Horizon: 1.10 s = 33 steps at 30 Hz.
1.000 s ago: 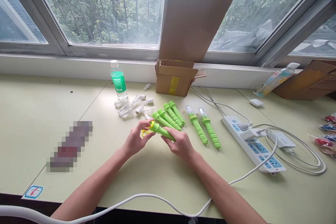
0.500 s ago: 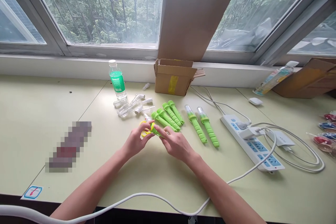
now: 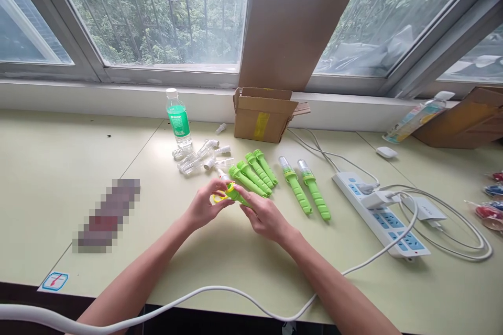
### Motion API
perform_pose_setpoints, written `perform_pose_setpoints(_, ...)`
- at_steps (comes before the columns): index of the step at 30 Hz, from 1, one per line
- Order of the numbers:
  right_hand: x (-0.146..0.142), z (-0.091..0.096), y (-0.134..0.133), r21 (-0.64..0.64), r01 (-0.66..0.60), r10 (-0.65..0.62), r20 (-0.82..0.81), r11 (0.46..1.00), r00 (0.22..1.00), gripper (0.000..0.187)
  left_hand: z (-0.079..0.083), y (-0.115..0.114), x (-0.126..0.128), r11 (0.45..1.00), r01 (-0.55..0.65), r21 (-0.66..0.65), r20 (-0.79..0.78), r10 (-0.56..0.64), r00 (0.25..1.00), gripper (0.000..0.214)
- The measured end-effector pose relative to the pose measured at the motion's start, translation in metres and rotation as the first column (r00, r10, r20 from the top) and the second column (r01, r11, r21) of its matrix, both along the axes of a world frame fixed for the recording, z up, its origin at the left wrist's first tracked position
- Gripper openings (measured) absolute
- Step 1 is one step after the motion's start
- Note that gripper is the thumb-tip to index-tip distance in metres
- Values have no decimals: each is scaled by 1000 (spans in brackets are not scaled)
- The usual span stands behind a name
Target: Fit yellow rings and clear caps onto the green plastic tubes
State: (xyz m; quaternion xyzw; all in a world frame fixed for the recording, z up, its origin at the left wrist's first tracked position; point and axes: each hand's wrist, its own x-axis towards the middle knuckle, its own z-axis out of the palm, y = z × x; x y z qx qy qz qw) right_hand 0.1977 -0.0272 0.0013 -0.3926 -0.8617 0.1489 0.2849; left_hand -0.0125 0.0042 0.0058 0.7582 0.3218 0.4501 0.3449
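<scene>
We hold the tapered lime-green plastic handle (image 3: 236, 196) between both hands, on the near side of four loose matching green handles (image 3: 255, 177) on the pale yellow-green surface (image 3: 236, 261). Our left hand (image 3: 206, 204) has thumb and fingers pinched on the thin yellow plastic ring piece (image 3: 230, 186) at its collar, while our right hand (image 3: 269, 215) is closed over the body, probably so that one side steadies and the other works the ring. The clear ribbed plastic caps (image 3: 190, 163) lie off to the left and two cap-topped green handles (image 3: 297, 191) to the right, presumably to keep kinds apart and the middle free. The held handle's long axis slants from far left to near right; its collar points toward the left hand, its narrow end is hidden under the right, and we cannot tell whether it tilts.
</scene>
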Motion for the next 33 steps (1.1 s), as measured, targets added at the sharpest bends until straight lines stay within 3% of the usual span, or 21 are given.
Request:
perform_pose_setpoints(17, -5, 10, -6, -219, -57, -2, -257, 974, 966, 60, 5, -3, 3, 995, -59, 75, 57, 55, 997, 19)
perform_pose_setpoints(33, -10, 13, -13, -534, -173, -134, -487, 827, 863, 53, 6, -9, 10, 995, -84, -61, 202, 95, 975, 28)
